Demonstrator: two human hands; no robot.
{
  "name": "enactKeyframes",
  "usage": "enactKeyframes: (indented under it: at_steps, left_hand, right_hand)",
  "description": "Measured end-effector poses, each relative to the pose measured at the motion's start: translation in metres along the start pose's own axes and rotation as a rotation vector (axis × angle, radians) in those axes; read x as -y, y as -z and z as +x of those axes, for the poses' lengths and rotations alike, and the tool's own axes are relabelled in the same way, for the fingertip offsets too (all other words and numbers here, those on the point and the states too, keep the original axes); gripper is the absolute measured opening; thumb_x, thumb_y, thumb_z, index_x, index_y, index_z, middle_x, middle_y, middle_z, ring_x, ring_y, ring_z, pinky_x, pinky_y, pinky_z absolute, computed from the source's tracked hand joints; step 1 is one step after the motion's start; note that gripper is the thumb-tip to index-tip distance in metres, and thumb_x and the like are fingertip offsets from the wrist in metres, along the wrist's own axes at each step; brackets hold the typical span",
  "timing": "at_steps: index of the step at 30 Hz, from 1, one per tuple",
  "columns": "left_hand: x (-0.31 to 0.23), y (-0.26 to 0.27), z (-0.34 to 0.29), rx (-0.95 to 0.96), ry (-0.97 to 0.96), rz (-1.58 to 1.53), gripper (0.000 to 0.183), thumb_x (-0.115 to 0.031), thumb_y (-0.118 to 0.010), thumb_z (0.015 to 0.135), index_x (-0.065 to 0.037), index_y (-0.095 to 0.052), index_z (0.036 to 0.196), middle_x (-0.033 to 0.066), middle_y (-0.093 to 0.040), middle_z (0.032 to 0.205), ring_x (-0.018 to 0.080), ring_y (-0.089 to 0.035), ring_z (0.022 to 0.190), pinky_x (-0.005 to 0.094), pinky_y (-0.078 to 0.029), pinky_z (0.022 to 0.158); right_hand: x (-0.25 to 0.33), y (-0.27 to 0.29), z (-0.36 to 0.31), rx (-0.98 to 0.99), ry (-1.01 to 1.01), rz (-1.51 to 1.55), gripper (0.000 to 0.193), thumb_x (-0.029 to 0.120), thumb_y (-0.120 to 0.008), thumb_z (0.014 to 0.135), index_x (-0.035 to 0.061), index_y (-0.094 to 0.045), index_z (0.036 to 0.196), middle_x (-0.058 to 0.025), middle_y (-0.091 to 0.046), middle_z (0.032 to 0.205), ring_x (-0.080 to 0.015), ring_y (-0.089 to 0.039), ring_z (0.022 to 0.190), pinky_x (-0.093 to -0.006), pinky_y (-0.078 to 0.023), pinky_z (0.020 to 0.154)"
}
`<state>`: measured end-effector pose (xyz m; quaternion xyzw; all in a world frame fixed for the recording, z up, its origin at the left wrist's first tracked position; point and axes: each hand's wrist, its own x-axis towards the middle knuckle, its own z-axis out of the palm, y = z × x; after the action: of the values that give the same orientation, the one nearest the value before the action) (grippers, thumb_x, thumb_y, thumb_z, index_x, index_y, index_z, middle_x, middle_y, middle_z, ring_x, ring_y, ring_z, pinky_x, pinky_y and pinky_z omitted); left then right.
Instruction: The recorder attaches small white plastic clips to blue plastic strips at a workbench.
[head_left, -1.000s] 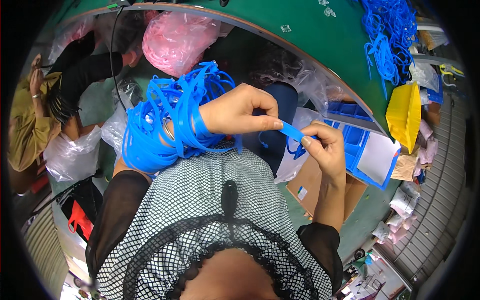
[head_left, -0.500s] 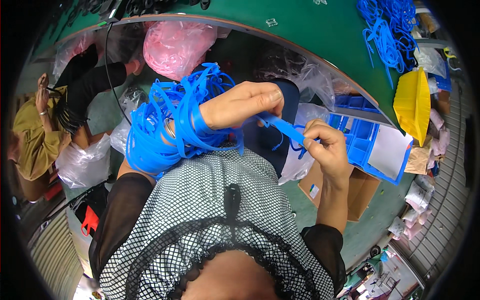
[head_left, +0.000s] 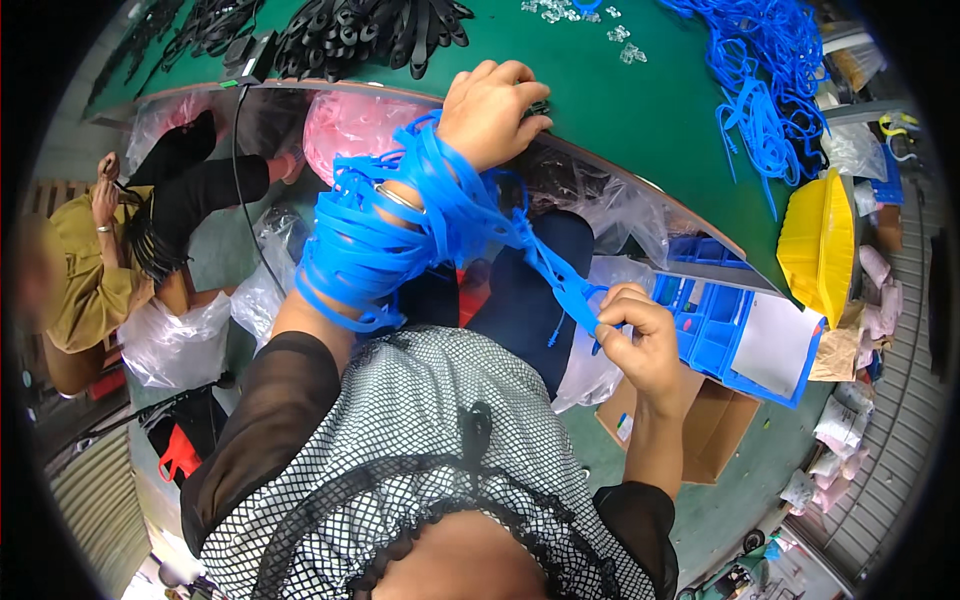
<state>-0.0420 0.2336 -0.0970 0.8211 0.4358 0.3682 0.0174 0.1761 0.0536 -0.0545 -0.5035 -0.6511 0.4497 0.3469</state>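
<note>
A thick bundle of blue rubbery straps [head_left: 375,255] is looped round my left forearm, partly covering a metal bangle at the wrist. My left hand [head_left: 490,115] is at the green table's front edge, its fingers curled and bent down. Something small and clear or dark shows by its fingertips, too small to name. Lower and to the right, my right hand [head_left: 640,345] pinches the end of a blue strap [head_left: 560,275]. That strap stretches slantwise up to the bundle, and thin loose ends hang beneath it.
On the green table [head_left: 590,95] lie black straps [head_left: 370,35], small clear clips [head_left: 628,50] and a heap of blue straps [head_left: 765,90]. A yellow tray [head_left: 815,245] stands at its right edge. Below are blue bins [head_left: 720,310] and a cardboard box [head_left: 725,430]. Another person sits at left.
My left hand has risen and moved forward to the table edge, carrying the looped straps. My right hand has lowered slightly, still pinching a strap. More of the table shows.
</note>
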Motion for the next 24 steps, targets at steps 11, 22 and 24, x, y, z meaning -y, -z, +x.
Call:
enactKeyframes:
  at_steps: [11,22,24]
  left_hand:
    - [0.009,-0.01,0.003,0.109,0.149,-0.222,0.015,-0.011,-0.067,0.072,-0.007,-0.065,0.086,0.0078,-0.059,0.077,0.0243,-0.059,0.073,0.0344,-0.047,0.067]
    - [-0.036,0.034,-0.041,0.317,0.565,-1.436,0.016,-0.002,-0.056,0.085,0.0,-0.057,0.1,0.0082,-0.062,0.092,0.0145,-0.061,0.085,0.0253,-0.049,0.075]
    - [-0.051,0.037,-0.048,0.376,0.563,-1.571,0.015,-0.001,-0.055,0.085,0.0,-0.056,0.1,0.0095,-0.061,0.096,0.017,-0.062,0.088,0.0261,-0.05,0.075]
  right_hand:
    - [0.014,0.009,0.005,0.004,0.051,-0.099,0.005,0.003,-0.06,0.058,0.0009,-0.056,0.061,-0.0039,-0.046,0.056,-0.0188,-0.049,0.07,-0.03,-0.038,0.065]
    - [0.06,0.049,-0.003,0.088,0.152,-0.125,0.012,0.012,-0.06,0.052,0.004,-0.057,0.061,-0.0038,-0.048,0.058,-0.0246,-0.052,0.082,-0.0426,-0.034,0.083]
    - [0.062,0.04,0.004,0.116,0.167,-0.371,0.011,0.013,-0.062,0.054,0.0061,-0.058,0.061,-0.0028,-0.048,0.059,-0.0245,-0.053,0.083,-0.0452,-0.03,0.09]
